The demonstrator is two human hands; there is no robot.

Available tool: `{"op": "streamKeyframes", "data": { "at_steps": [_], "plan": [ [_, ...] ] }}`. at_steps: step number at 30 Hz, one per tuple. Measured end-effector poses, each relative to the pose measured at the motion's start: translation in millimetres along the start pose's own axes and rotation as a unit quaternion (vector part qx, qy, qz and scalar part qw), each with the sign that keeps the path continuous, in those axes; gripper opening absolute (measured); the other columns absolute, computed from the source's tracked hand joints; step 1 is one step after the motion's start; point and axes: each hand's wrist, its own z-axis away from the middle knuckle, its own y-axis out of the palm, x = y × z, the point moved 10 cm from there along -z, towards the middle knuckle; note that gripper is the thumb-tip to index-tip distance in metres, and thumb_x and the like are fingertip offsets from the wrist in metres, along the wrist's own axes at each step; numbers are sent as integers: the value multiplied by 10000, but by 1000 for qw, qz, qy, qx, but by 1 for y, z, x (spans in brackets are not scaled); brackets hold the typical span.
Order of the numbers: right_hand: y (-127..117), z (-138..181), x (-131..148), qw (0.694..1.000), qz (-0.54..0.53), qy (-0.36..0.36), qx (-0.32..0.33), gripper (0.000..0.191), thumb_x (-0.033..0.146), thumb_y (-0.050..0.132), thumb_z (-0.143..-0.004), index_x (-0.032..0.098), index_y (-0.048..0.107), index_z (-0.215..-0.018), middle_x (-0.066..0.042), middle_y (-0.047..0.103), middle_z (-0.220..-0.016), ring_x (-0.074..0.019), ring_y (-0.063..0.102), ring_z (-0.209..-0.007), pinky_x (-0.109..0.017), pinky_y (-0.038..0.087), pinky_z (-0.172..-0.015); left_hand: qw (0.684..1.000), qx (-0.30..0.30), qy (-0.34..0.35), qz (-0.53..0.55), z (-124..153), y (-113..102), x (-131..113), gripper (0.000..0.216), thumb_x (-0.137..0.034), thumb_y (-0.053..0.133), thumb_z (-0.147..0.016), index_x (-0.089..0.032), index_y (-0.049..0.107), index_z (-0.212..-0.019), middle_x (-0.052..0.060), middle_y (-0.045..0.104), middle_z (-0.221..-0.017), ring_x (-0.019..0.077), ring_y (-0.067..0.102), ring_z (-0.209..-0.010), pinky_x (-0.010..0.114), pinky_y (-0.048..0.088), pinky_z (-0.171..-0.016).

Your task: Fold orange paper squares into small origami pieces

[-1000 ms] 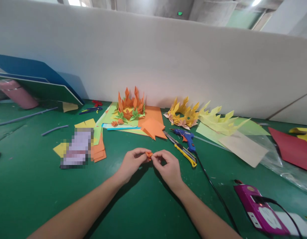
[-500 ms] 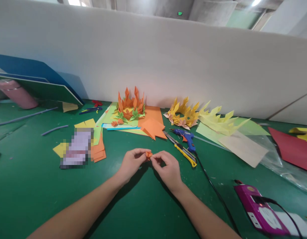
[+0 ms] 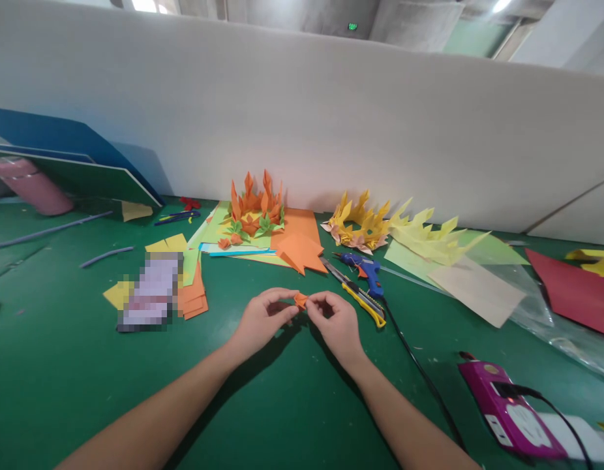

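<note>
A small orange folded paper piece [image 3: 301,301] sits between my fingertips above the green table. My left hand [image 3: 263,321] pinches it from the left with thumb and forefinger. From the right, my right hand [image 3: 335,325] grips its other side, the fingers curled. Just beyond my right hand lie a yellow-handled utility knife [image 3: 364,303] and a blue glue gun [image 3: 364,269]. Farther back stands an orange paper crown [image 3: 257,205] with green leaves and small orange flowers, and an orange sheet with pointed edges [image 3: 300,249] lies beside it.
A yellow paper crown [image 3: 359,225] and a pale yellow spiked strip [image 3: 429,236] stand along the white partition [image 3: 302,117]. Left lie a blurred phone-like object [image 3: 152,290] and orange sheets [image 3: 194,301]. A magenta power strip [image 3: 510,408] with a black cord is at right.
Both hands have shifted slightly to the right with the orange paper piece, which has turned between the fingertips. The things on the table stay where they were.
</note>
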Motion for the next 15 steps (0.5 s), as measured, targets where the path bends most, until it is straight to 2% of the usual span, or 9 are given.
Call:
{"op": "streamKeyframes", "data": {
  "at_steps": [5, 10, 12, 15],
  "plan": [
    [1, 0, -6, 998, -49, 34, -5, 129, 289, 592, -684, 168, 607, -642, 13, 554, -547, -107, 462, -481, -232, 413, -474, 999, -12, 8, -47, 2, -2, -1, 281, -251, 668, -649, -149, 691, -909, 50, 687, -782, 140, 604, -617, 289, 510, -620],
    [15, -2, -20, 984, -140, 98, 47, 178, 344, 609, -660, 169, 578, -654, 26, 542, -539, -87, 426, -442, -214, 371, -427, 989, -32, 95, -106, 7, -4, -18, 215, -218, 638, -693, -187, 692, -899, 65, 692, -934, 161, 635, -750, 302, 519, -728],
    [14, -1, -16, 986, -136, 84, 47, 162, 329, 600, -669, 171, 572, -655, 28, 540, -544, -88, 433, -450, -216, 379, -438, 985, -30, 112, -126, 8, -3, -21, 217, -224, 622, -718, -207, 693, -921, 59, 691, -947, 158, 631, -756, 307, 518, -746],
    [4, 1, 1, 998, -69, 14, 8, 105, 266, 574, -701, 175, 572, -649, 22, 537, -563, -100, 457, -484, -223, 399, -471, 988, -34, 105, -107, 8, -3, -21, 199, -251, 628, -708, -212, 712, -884, 67, 672, -989, 162, 624, -760, 298, 525, -693]
  ]
}}
